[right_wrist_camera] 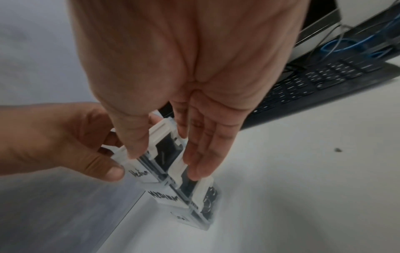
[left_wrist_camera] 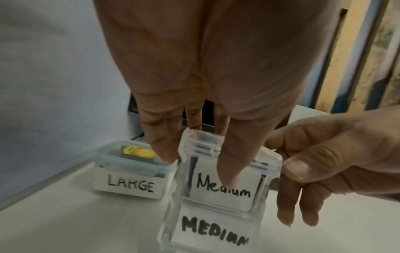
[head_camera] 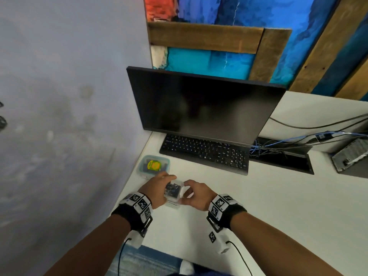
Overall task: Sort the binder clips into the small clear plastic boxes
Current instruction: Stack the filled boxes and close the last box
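Note:
A stack of small clear plastic boxes stands near the table's front left corner. The top box (left_wrist_camera: pixel 236 196) is labelled "Medium"; beneath it is another box (left_wrist_camera: pixel 212 234) marked "MEDIUM". Black binder clips (right_wrist_camera: pixel 207 200) show through the clear walls. My left hand (head_camera: pixel 162 186) grips the top box (head_camera: pixel 173 189), thumb on its label and fingers behind it. My right hand (head_camera: pixel 191 193) holds the same box from the right, thumb on its white lid latch (right_wrist_camera: pixel 160 130) and fingers down the side. A bigger box labelled "LARGE" (left_wrist_camera: pixel 127 181) sits behind on the left, lid on.
A black keyboard (head_camera: pixel 205 152) and a dark monitor (head_camera: pixel 203 106) stand behind the boxes. Right of them are a cable slot with blue wires (head_camera: pixel 282 156) and a grey device (head_camera: pixel 350 154). The table's left edge (head_camera: pixel 137 172) runs close beside the boxes, next to the wall.

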